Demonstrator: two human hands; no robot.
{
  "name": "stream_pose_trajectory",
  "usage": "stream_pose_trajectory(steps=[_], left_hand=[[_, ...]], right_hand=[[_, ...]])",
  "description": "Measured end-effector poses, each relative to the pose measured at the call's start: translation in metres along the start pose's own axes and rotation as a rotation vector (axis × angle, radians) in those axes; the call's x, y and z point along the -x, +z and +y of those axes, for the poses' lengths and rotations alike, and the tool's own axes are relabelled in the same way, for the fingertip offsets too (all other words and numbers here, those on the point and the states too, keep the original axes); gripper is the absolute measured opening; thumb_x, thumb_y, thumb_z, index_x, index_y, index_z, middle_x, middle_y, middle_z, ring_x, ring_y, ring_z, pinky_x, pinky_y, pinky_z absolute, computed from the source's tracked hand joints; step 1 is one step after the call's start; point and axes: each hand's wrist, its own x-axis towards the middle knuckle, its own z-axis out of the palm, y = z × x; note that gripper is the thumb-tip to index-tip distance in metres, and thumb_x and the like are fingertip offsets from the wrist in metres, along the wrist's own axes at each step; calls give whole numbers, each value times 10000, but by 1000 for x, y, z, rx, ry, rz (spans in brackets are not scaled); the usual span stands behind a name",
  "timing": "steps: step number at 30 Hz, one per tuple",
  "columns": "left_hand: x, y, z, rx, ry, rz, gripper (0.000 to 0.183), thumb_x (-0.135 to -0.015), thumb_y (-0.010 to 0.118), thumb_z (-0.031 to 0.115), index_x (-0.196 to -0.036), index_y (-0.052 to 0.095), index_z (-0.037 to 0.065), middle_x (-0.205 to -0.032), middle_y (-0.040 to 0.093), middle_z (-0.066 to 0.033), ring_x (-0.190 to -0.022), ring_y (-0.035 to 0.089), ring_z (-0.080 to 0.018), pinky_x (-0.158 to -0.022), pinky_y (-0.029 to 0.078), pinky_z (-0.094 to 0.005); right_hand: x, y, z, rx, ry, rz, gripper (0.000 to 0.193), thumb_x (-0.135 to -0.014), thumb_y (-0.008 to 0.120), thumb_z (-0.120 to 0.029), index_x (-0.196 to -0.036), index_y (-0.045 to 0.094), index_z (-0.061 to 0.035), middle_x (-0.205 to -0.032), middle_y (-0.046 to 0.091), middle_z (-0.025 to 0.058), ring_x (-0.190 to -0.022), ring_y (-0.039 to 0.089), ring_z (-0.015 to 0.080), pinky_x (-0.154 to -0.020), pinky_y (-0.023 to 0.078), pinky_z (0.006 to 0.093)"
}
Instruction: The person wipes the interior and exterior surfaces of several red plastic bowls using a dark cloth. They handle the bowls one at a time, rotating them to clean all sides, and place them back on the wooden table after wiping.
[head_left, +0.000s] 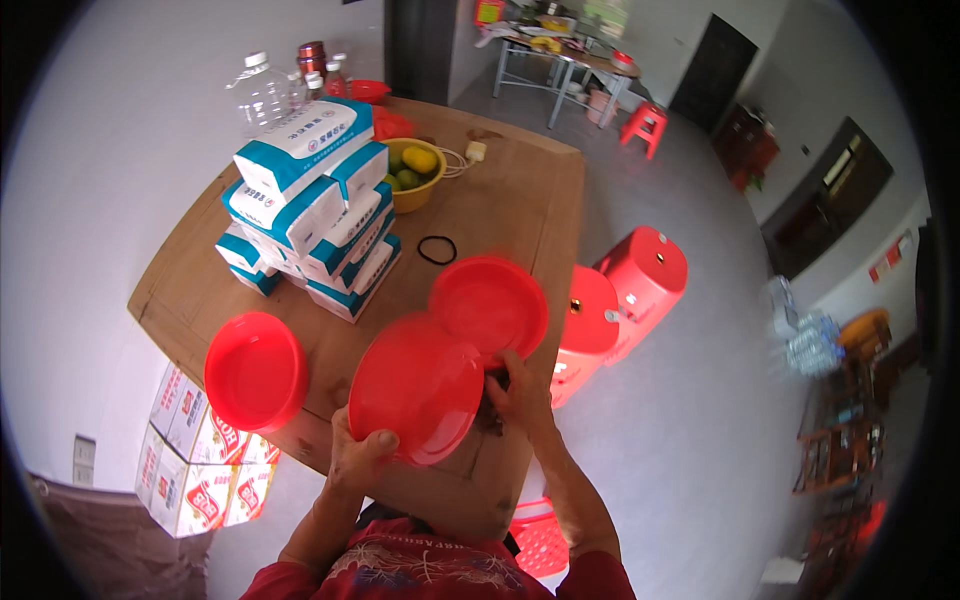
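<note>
A red plastic basin is tilted over the near part of the wooden table, slightly blurred. My left hand grips its near-left rim, thumb on top. My right hand is closed at the rims where this basin meets a second red basin behind it to the right. Which of the two rims its fingers pinch is hard to tell. Small dark bits show under that hand. A third red basin sits apart at the table's left edge.
Stacked white-and-teal tissue boxes stand on the table, near a yellow bowl of fruit, a black band and clear bottles. Red stools stand right of the table, printed cartons at its lower left.
</note>
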Motion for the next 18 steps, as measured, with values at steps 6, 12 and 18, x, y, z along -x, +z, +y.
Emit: stream_pose_trajectory(steps=[6,12,18], left_hand=[[4,-31,22,201,-80,-205,455,-773,733,118,-1163,542,-17,-1030,642,-70,-901,619,-134,-798,511,-284],[32,-52,25,-48,-109,-476,341,-813,668,-7,-1139,571,18,-1028,630,-29,-912,583,-92,-808,494,-267],[66,-50,-2,-55,-41,-728,310,-788,711,17,-1077,600,32,-958,635,-8,-880,563,-71,-739,492,-261]], right_hand=[[98,-6,-68,-240,163,25,501,-818,644,-70,-1284,459,-80,-955,645,158,-759,649,249,-704,539,369],[149,-41,-206,-750,251,355,282,-910,477,24,-1192,457,28,-1003,630,146,-770,672,229,-631,598,352],[168,-1,-243,407,-348,550,359,-667,716,-45,-1005,609,-106,-920,541,59,-839,509,261,-769,417,416]])
